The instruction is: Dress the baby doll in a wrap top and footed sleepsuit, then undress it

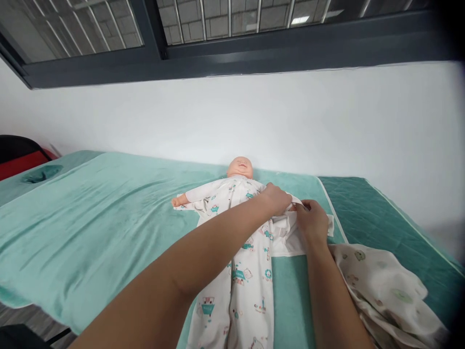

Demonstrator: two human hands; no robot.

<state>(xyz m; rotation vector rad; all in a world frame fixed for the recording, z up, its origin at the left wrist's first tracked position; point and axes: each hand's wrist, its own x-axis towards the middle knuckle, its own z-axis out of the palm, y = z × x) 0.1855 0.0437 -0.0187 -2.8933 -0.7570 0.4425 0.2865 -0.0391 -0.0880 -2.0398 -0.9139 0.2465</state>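
A baby doll [240, 168] lies on its back, dressed in a white printed romper [237, 278]. The doll's far arm on the left side is stretched out, its small hand [178, 200] bare beyond a white sleeve [205, 190]. My left hand [278, 198] reaches across the doll and is closed on the sleeve of the other arm. At that sleeve's end my right hand [313, 218] pinches its edge. Spread below both hands lies a white cloth flap [287, 237]. The doll's arm between my hands is mostly hidden.
A green cover [90, 218] lies under the doll, with a darker green mat [370, 218] at right. Near my right forearm rests a crumpled printed cloth [388, 291]. A white wall [174, 121] and a dark window frame [232, 63] stand behind; a red and black object [22, 157] is at left.
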